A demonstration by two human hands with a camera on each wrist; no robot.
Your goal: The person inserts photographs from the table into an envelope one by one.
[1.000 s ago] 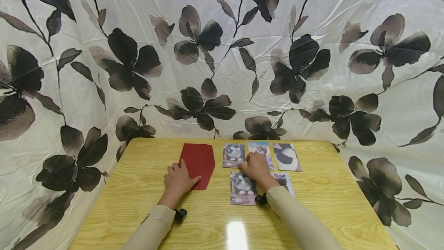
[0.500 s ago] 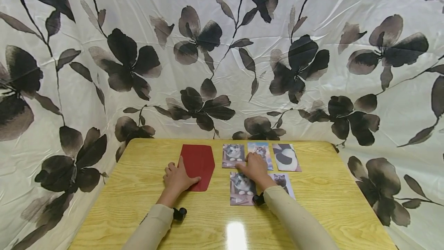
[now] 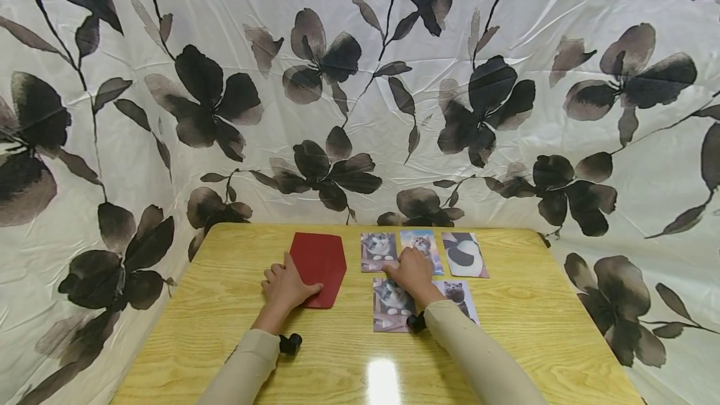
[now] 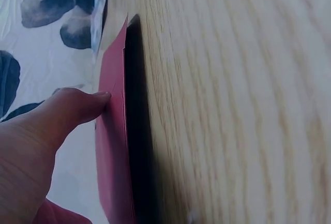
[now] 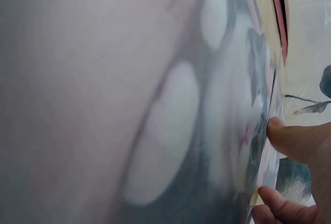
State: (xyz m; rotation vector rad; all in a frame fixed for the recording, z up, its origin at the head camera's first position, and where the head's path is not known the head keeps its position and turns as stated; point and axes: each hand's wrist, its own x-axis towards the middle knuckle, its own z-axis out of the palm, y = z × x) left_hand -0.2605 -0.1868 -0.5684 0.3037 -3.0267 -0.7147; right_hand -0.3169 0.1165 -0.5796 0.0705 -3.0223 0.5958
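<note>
My left hand (image 3: pixel 285 286) holds a red envelope (image 3: pixel 325 267) by its left and near side. In the left wrist view, the thumb lies on the envelope (image 4: pixel 115 157), whose edge stands off the table above a dark shadow; the fingers beneath are hidden. My right hand (image 3: pixel 413 274) rests on the kitten photo card (image 3: pixel 416 237) in the middle of the back row and covers its lower part. Its thumb touches near the corner of the grey-and-white cat card (image 3: pixel 378 247). Close below the right wrist camera, another cat card (image 5: pixel 165 136) fills the view.
A black-and-white picture card (image 3: pixel 465 256) lies at the right of the back row. In front are a second grey-and-white cat card (image 3: pixel 388 317) and a grey kitten card (image 3: pixel 454 292), partly under the right arm. A floral cloth (image 3: pixel 416 161) hangs behind the wooden table (image 3: pixel 523 317).
The red envelope and my left hand have shifted slightly left. My right hand has moved a little left, and the middle kitten card has edged left towards the card beside it.
</note>
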